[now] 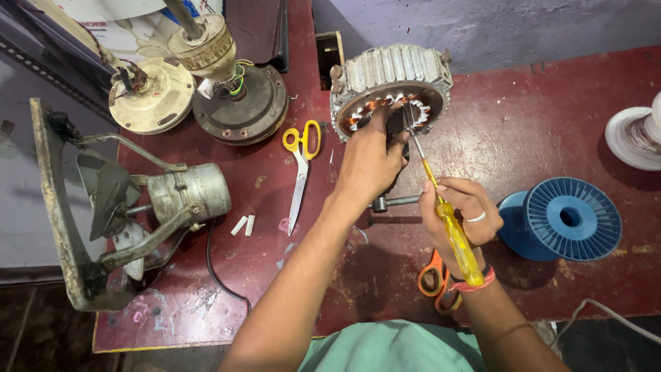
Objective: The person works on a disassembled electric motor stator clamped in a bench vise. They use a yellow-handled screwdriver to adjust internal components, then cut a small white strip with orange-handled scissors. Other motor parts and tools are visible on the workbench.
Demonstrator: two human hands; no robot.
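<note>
A round metal fan stator (385, 69) with copper windings stands tilted at the back of the red table (537, 124). My left hand (368, 162) reaches into its opening and grips the dark inner part. My right hand (463, 210) holds a screwdriver with a yellow handle (454, 238); its thin shaft points up into the stator core beside my left fingers. A metal shaft (396, 202) lies on the table between my two hands.
Yellow-handled scissors (301, 162) lie left of my left arm, orange-handled scissors (435, 281) under my right wrist. A blue spool (561, 219) sits at right, a white spool (635, 134) beyond it. Fan motors (237, 103) and a geared metal winding machine (186, 193) stand at left.
</note>
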